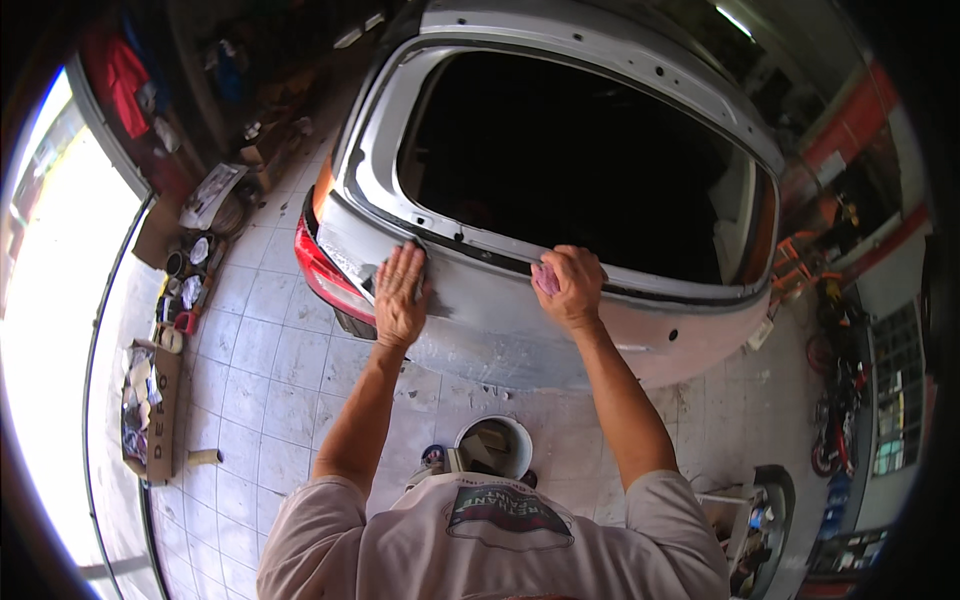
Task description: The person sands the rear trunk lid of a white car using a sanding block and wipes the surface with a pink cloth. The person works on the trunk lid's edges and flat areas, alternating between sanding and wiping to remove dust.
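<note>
The tailgate (490, 335) of a car fills the middle, its painted skin dull grey with whitish wet-looking smears and a dark patch. My left hand (402, 290) lies flat on its left part, fingers stretched toward the window's lower edge. Something dark shows at the fingertips and beside the palm; whether it is a pad or the panel, I cannot tell. Just below the window, my right hand (572, 285) is closed around a pinkish-purple wad (546, 279), perhaps a sponge or cloth. The dark rear window (570, 160) is beyond both hands.
A red tail light (330, 275) sits at the car's left corner. By my feet stands a white bucket (522, 440) with blocks inside. A cardboard box (160, 415) and assorted clutter line the left side. At right is a grey bin-like container (735, 515) on the tiled floor.
</note>
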Demonstrator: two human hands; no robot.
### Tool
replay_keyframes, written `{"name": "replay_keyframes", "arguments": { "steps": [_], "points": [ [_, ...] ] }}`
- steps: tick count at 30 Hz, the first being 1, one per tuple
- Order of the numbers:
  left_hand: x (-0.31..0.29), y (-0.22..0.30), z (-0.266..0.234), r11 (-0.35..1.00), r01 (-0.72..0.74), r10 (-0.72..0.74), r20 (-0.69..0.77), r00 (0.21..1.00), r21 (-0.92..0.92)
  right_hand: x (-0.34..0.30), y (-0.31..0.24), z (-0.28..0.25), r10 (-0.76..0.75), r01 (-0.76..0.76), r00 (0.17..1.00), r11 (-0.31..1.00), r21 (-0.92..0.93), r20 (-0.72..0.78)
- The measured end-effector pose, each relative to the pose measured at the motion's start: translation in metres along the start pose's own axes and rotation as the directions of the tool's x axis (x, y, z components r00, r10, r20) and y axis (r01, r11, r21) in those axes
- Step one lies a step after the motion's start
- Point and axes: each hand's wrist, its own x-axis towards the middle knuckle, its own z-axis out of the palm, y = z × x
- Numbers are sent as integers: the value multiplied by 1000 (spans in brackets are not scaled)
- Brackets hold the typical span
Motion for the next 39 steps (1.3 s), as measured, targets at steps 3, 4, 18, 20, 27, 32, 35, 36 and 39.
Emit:
{"name": "replay_keyframes", "arguments": {
  "steps": [3,4,18,20,27,32,35,36,39],
  "points": [
    [26,4,-2,990,122,-125,-48,991,-64,0,-16,-7,373,-356,928,875,329,12],
    [27,20,-13,922,165,-194,-50,980,-351,-8,-26,-9,628,-560,769,575,597,117],
    [39,169,1,622,293,-318,107,942,-726,-161,-36,-142,472,-86,428,-828,555,771],
    [74,147,23,937,154,-184,-69,981,-312,-182,-26,-164,456,-40,410,-856,515,790],
    [5,221,68,986,-112,85,-216,973,-119,-245,9,-203,525,36,282,-842,538,803],
    [-135,373,120,370,461,-118,452,884,-806,-244,-12,-199,495,-113,291,-832,543,819],
    [-132,348,120,41,681,-146,670,728,-731,-249,-17,-196,423,-212,379,-826,522,823],
    [-134,337,119,-28,712,-242,695,677,-702,-243,-27,-202,413,-217,349,-838,501,841],
    [-119,301,118,-253,750,-371,777,508,-611,-217,-41,-221,411,-263,301,-831,490,860]
  ]
}}
